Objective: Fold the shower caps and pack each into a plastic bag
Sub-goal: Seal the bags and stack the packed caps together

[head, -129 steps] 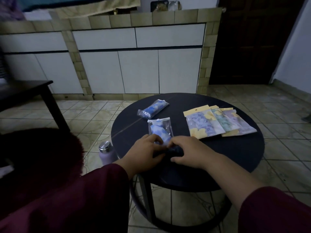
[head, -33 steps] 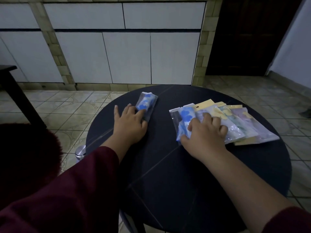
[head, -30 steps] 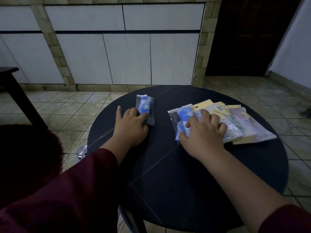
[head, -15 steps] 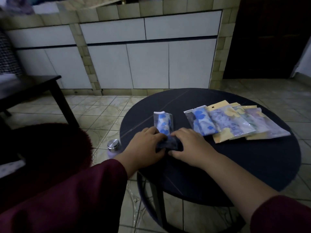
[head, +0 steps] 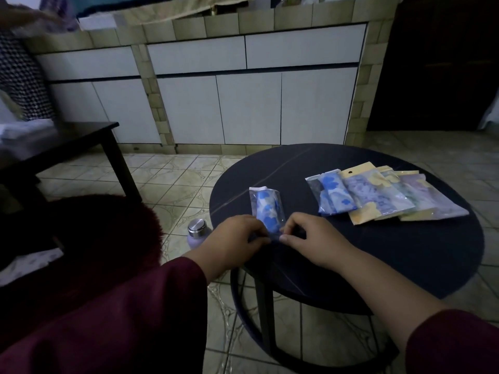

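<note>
A clear plastic bag (head: 266, 205) with a folded blue-and-white shower cap inside lies on the round dark table (head: 391, 255), near its left front edge. My left hand (head: 237, 238) and my right hand (head: 310, 238) pinch the bag's near end from either side, fingertips almost meeting. To the right lies a fanned row of packed bags (head: 378, 195): one with a blue-flowered cap (head: 333, 195), then several with yellow header cards.
A steel-lidded lilac bottle (head: 195, 232) stands on the tiled floor left of the table. A dark side table (head: 62, 141) is at the left, white cabinet doors (head: 248, 103) behind. A dark red fuzzy cushion (head: 102, 238) lies by my left arm.
My left hand pulled the blue-cap bag from the far left toward me. My right hand left the row of packed bags, and both hands now pinch the bag's near end.
</note>
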